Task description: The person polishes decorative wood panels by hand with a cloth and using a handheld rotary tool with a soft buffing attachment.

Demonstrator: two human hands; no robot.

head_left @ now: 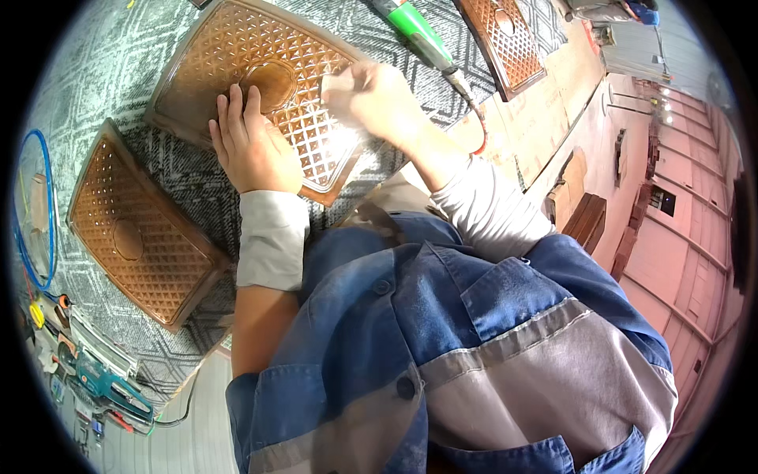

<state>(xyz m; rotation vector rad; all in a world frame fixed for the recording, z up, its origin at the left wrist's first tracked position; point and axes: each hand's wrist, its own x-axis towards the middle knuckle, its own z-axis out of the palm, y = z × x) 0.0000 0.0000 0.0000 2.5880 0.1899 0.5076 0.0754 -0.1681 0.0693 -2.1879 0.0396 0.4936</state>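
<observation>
A brown carved wooden panel (237,55) with a diamond lattice and an oval centre lies on a patterned grey cloth (118,71). My left hand (249,146) rests flat on it, fingers together, just below the oval. My right hand (371,99) is closed over the panel's right part; whether something small is in it is blurred. My blue and grey work jacket fills the lower middle of the view.
A second lattice panel (134,237) lies at the left, a third (501,39) at the top right. A green power tool (418,31) with a hose lies behind my right hand. A blue hose loop (47,213) and teal tool (110,387) sit at the left edge.
</observation>
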